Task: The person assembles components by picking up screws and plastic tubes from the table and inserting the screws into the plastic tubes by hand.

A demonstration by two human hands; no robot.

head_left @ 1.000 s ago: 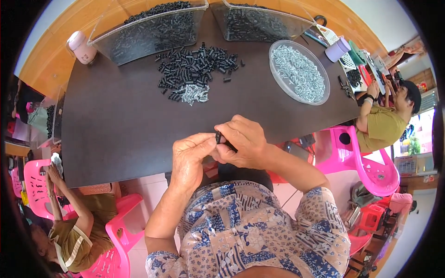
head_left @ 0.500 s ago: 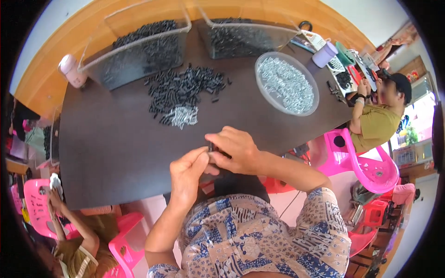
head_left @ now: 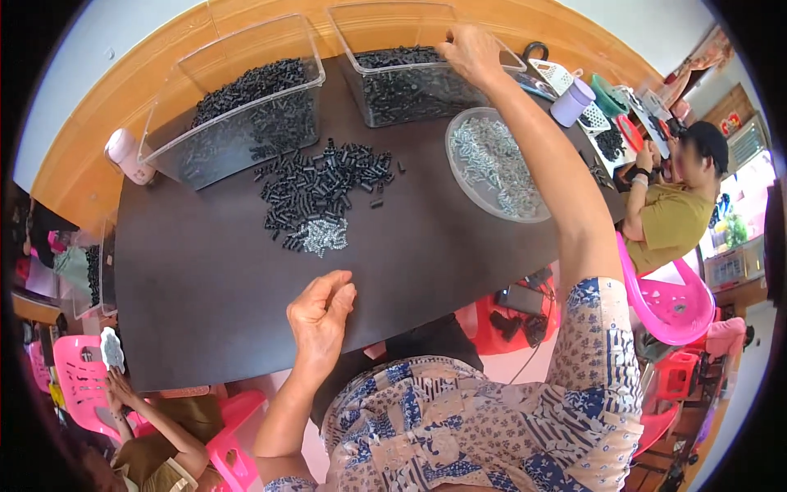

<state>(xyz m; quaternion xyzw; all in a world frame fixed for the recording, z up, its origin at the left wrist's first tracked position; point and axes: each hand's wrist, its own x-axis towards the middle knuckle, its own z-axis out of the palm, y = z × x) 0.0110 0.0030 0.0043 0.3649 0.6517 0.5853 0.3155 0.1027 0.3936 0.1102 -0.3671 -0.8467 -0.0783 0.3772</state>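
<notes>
My right hand [head_left: 471, 56] is stretched out over the far right clear bin [head_left: 348, 57], its fingers curled at the back of the black pieces [head_left: 410, 86] inside. Whatever those fingers hold, if anything, is hidden. Above the table's near edge hangs my left hand [head_left: 320, 318], thumb and fingers curled together; nothing can be made out in it. Beyond it lies a pile of short black cylindrical pieces [head_left: 316, 184], with a small heap of silvery metal pieces [head_left: 322, 236] at its near side. Below my right forearm, a round translucent tub [head_left: 463, 176] holds many more silvery pieces.
Another clear bin of black pieces [head_left: 254, 94] stands far left, beside a pink bottle [head_left: 127, 156]. A lilac cup [head_left: 572, 100] is at the right. One person in an olive shirt [head_left: 672, 213] sits at right; another person's arms [head_left: 152, 418] show lower left. Pink chairs stand around.
My hands were together before my chest around a small dark piece. Since then my right hand has swung away to the far right bin; my left has stayed near and dropped slightly.
</notes>
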